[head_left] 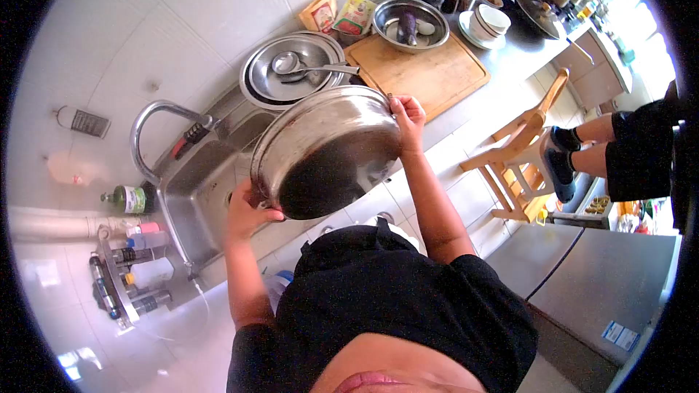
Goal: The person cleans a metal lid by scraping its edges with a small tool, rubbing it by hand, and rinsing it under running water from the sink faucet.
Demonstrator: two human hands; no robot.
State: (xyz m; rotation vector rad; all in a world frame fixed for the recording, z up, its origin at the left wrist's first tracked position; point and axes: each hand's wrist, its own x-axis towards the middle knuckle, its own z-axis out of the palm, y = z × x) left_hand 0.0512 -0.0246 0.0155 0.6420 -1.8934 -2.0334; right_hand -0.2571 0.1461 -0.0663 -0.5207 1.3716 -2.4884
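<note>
A wide stainless steel pot (pixel 320 113) with a blackened bottom is held up in front of my body, tilted so its underside faces me. My left hand (pixel 249 211) grips its lower left edge, thumb along the bottom rim. At the upper right side my right hand (pixel 408 122) closes around the edge by a small handle. What is inside the pot is hidden. Just behind it, metal bowls (pixel 255 65) sit stacked with a ladle (pixel 287 63) lying across the top one. The sink (pixel 196 204) with its curved faucet (pixel 138 135) is to the left of the pot.
A wooden cutting board (pixel 451 76) bears a metal basin (pixel 380 29) with an eggplant (pixel 407 28). White bowls (pixel 486 23) and a lidded pan (pixel 537 11) stand farther right. A wooden chair (pixel 502 164) is on the floor near another person's legs (pixel 593 145). Bottles (pixel 151 274) line a left rack.
</note>
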